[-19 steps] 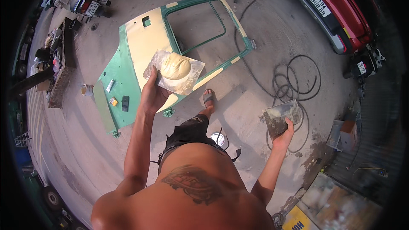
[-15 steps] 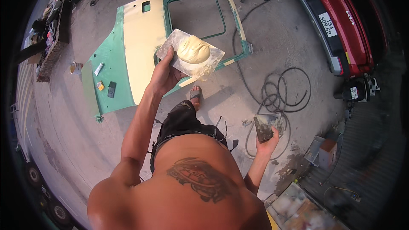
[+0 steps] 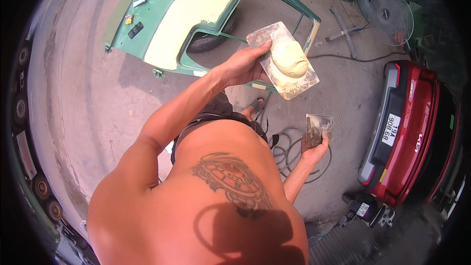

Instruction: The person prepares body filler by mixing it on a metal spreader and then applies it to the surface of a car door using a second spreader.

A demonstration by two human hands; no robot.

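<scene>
My left hand [image 3: 244, 66] grips a clear flat board [image 3: 275, 32], thumb on top, fingers underneath. A smooth mound of cream filler putty [image 3: 290, 59] sits on the board, with thinner smears toward its edge. Lower and to the right, my right hand [image 3: 314, 152] pinches a rectangular, see-through putty spreader [image 3: 319, 126] with dark smudges. Beyond my left hand lies a green vehicle body panel [image 3: 130, 32] with window openings and a broad cream-coated band [image 3: 196, 7]. The board is held above the panel's near right edge, apparently without touching it.
On the panel lie a phone [image 3: 135, 30], a white tube [image 3: 140, 2] and a small yellow box [image 3: 129, 19]. A coiled hose [image 3: 289, 154] is on the ground near my right hand. A red car [image 3: 409, 137] stands right, a fan [image 3: 390, 17] far right, a metal stand [image 3: 346, 33] before it.
My view has turned rightward: the panel shifts left and the fan comes into sight. The board with putty has swung right, still in my left hand. My right hand keeps the spreader.
</scene>
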